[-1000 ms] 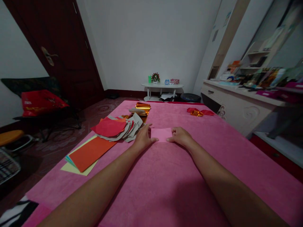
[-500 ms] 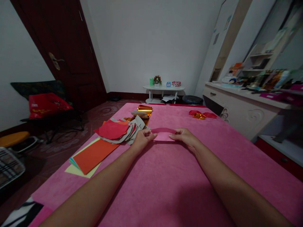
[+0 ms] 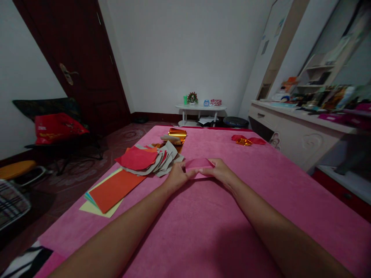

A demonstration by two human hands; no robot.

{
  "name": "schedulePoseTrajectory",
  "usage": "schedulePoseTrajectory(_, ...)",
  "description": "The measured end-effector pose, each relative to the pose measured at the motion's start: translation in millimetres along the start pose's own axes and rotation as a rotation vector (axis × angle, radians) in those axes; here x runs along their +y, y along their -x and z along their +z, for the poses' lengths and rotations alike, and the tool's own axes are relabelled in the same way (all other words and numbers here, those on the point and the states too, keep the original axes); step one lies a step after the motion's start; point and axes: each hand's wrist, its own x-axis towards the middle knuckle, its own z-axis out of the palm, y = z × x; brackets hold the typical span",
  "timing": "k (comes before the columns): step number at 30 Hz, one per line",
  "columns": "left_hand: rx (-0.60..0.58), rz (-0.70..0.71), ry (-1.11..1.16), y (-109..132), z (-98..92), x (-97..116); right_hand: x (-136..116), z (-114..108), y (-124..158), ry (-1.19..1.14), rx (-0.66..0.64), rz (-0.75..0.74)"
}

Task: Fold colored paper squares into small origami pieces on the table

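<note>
A small pink paper is bent over on itself just above the pink cloth-covered table. My left hand pinches its left end and my right hand pinches its right end, fingers closed on the sheet. The two hands sit close together, with the paper's curved top showing between them.
Left of my hands lies a heap of red, orange and grey paper squares, and nearer me a stack of large orange and yellow sheets. Gold foil and red-gold scraps lie farther back. A white dresser stands at the right.
The pink paper lay flat under my fingers a second ago. Both hands lifted its edge, then drew closer together, bending the sheet over into a fold.
</note>
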Motion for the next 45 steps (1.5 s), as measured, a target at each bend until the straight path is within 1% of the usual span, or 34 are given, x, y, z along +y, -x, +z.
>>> schedulePoseTrajectory(2, 0.018, -0.001, 0.014, -1, -0.5, -3, 1, 1, -1, -0.019, 0.028, -0.005)
schedulePoseTrajectory(4, 0.069, 0.006, 0.012, -2, -2.1, -7, 2, -1, -2, -0.036, 0.079, 0.012)
schedulePoseTrajectory(8, 0.176, -0.013, -0.057, -4, -6.2, -10, 4, -12, -5, -0.03, 0.163, 0.036)
schedulePoseTrajectory(12, 0.194, -0.028, -0.066, -5, -7.8, -8, 4, -23, -5, 0.002, 0.185, 0.027)
schedulePoseTrajectory(18, 0.281, 0.021, -0.162, -5, -9.8, -4, 0, -28, -6, 0.049, 0.169, 0.011)
schedulePoseTrajectory(20, 0.305, 0.031, -0.179, -4, -10.4, -3, -1, -29, -6, 0.054, 0.11, 0.067)
schedulePoseTrajectory(23, 0.345, 0.032, -0.185, -6, -11.3, -6, -1, -32, -4, 0.083, -0.014, 0.19)
schedulePoseTrajectory(25, 0.376, 0.026, -0.177, -7, -12.4, -8, -2, -32, -2, 0.126, -0.058, 0.261)
schedulePoseTrajectory(28, 0.418, 0.027, -0.164, -8, -14.8, -9, -3, -31, -1, 0.169, -0.049, 0.334)
schedulePoseTrajectory(29, 0.436, 0.05, -0.18, -7, -15.5, -7, -3, -30, -1, 0.173, -0.026, 0.345)
schedulePoseTrajectory(31, 0.459, 0.142, -0.269, -4, -15.6, -3, -4, -28, -2, 0.168, 0.03, 0.355)
schedulePoseTrajectory(32, 0.448, 0.205, -0.331, -2, -14.8, 0, -4, -26, -3, 0.164, 0.058, 0.362)
schedulePoseTrajectory(33, 0.408, 0.269, -0.395, 0, -13.2, 3, -4, -25, -3, 0.161, 0.083, 0.371)
schedulePoseTrajectory(34, 0.34, 0.327, -0.447, 2, -10.9, 5, -4, -23, -2, 0.157, 0.102, 0.381)
schedulePoseTrajectory(37, 0.044, 0.455, -0.541, 9, -1.7, 8, -1, -18, 3, 0.156, 0.129, 0.412)
schedulePoseTrajectory(39, -0.11, 0.48, -0.594, 12, 3.5, 6, 2, -17, 8, 0.159, 0.127, 0.425)
schedulePoseTrajectory(41, -0.203, 0.469, -0.65, 13, 6.0, 3, 3, -19, 15, 0.208, 0.095, 0.442)
schedulePoseTrajectory(42, -0.226, 0.46, -0.673, 14, 6.3, 1, 2, -21, 18, 0.284, 0.088, 0.435)
schedulePoseTrajectory(43, -0.238, 0.453, -0.691, 14, 6.0, -1, 0, -24, 22, 0.397, 0.108, 0.4)
schedulePoseTrajectory(44, -0.243, 0.446, -0.704, 14, 5.5, -2, -2, -27, 25, 0.546, 0.168, 0.327)
schedulePoseTrajectory(45, -0.244, 0.441, -0.711, 14, 4.8, -2, -5, -29, 28, 0.707, 0.266, 0.206)
